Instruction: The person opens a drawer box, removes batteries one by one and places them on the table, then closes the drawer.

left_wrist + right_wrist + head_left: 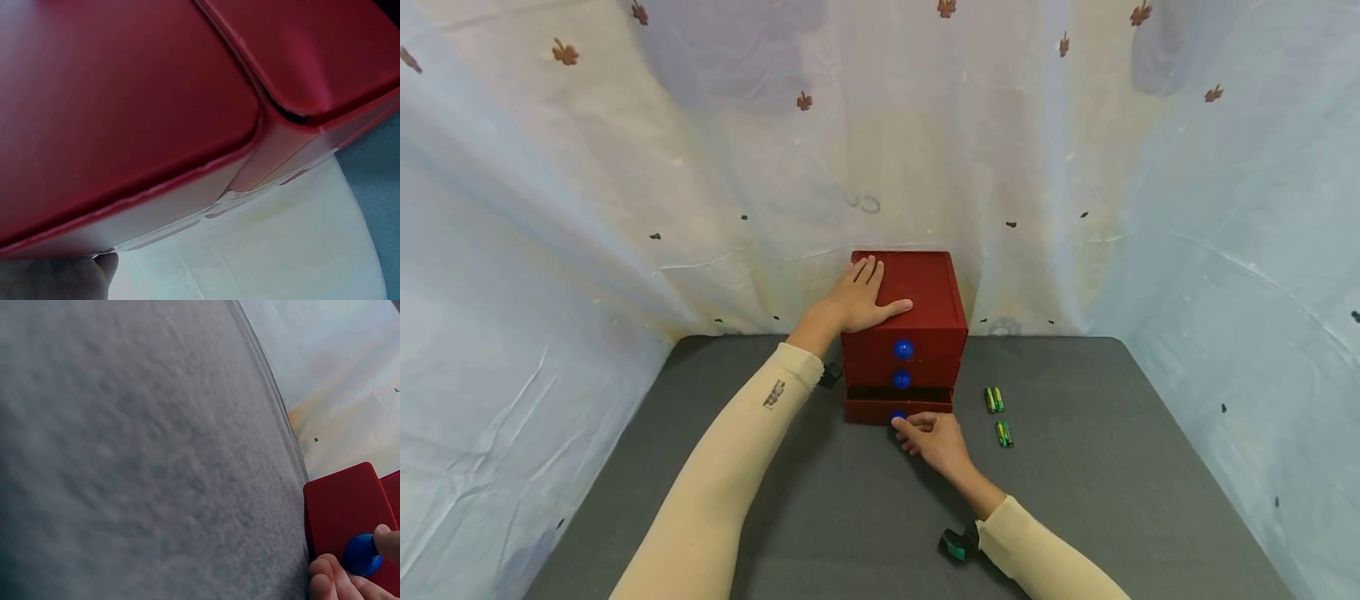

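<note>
A small red cabinet (925, 287) has three drawers, each with a blue knob. My left hand (859, 302) rests palm down on its top, fingers spread. The bottom drawer (865, 411) is pulled out a little, with a dark gap above its front. At that drawer's knob (361, 555), my right hand (938, 440) pinches with the thumb and fingers. In the left wrist view the cabinet's red drawer fronts (125, 112) fill most of the frame, and part of the left hand (65, 278) shows at the lower left.
Two pairs of green batteries, a farther pair (994, 400) and a nearer pair (1004, 434), lie right of the cabinet on the grey table (1075, 500). A pale patterned curtain (1037, 167) hangs behind the table and along both sides.
</note>
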{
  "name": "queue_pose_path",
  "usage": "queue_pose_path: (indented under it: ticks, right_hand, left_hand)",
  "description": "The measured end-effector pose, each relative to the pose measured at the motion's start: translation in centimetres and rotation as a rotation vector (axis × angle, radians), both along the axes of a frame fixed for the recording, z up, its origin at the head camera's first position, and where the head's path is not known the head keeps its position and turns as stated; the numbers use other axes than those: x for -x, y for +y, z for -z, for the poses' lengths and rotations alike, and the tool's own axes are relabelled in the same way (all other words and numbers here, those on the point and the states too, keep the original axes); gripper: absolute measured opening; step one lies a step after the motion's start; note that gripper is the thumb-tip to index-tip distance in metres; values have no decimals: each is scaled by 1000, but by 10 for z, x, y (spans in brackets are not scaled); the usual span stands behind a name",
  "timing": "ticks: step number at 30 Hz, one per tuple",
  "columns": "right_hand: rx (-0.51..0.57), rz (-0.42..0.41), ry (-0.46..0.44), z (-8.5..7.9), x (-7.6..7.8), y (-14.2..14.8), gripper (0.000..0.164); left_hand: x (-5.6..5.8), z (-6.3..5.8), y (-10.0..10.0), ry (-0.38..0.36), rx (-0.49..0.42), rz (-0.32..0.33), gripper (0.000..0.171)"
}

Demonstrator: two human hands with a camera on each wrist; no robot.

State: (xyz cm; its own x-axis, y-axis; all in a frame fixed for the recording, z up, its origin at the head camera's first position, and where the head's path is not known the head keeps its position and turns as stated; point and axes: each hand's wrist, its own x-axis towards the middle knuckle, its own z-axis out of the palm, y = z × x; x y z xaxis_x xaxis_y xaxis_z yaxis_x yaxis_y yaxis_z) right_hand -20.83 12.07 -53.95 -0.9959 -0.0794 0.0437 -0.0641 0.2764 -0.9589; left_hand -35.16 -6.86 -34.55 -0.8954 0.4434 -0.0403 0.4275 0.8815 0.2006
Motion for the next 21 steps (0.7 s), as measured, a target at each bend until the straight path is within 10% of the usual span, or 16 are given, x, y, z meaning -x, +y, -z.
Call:
queue_pose_path:
  ticks: [21]
  right_hand:
    - [8,-73,-12,5,-25,5,31]
  left_hand:
    - [0,0,-1,-3,-3,4,105]
